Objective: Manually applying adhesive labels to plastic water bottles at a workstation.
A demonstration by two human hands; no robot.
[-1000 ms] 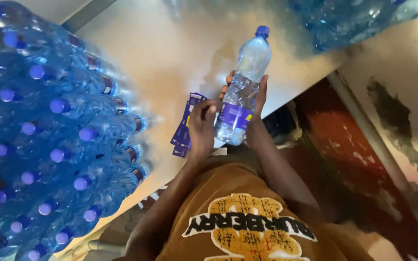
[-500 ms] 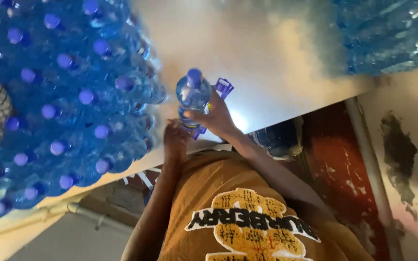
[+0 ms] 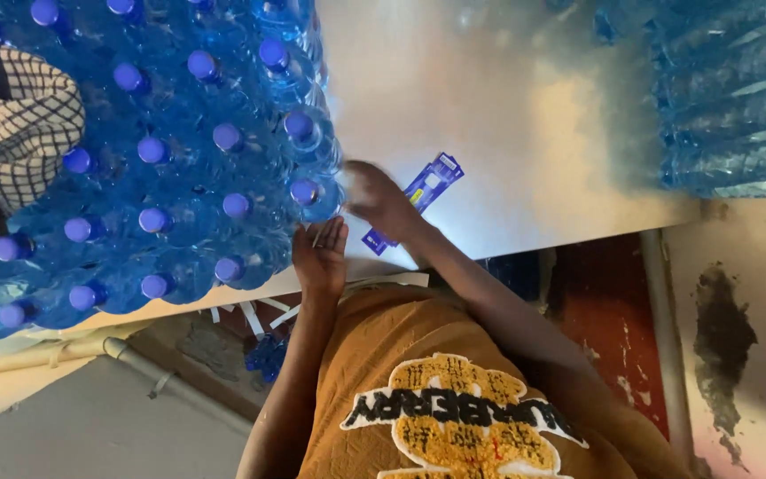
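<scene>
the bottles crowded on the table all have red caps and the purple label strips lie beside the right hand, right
Not quite: the caps are purple, not red. The head view shows the bottles crowded on the table with purple caps, and the purple label strips beside the right hand.

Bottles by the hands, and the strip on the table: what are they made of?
The bottles look like clear blue-tinted plastic, glossy, with matte purple plastic caps. The blue strip on the white table looks like thin printed film or paper labels; which one is unclear.

Two hands [image 3: 321, 253], one strip of purple labels [image 3: 418, 195], dozens of blue-capped bottles [image 3: 179, 177]
</scene>
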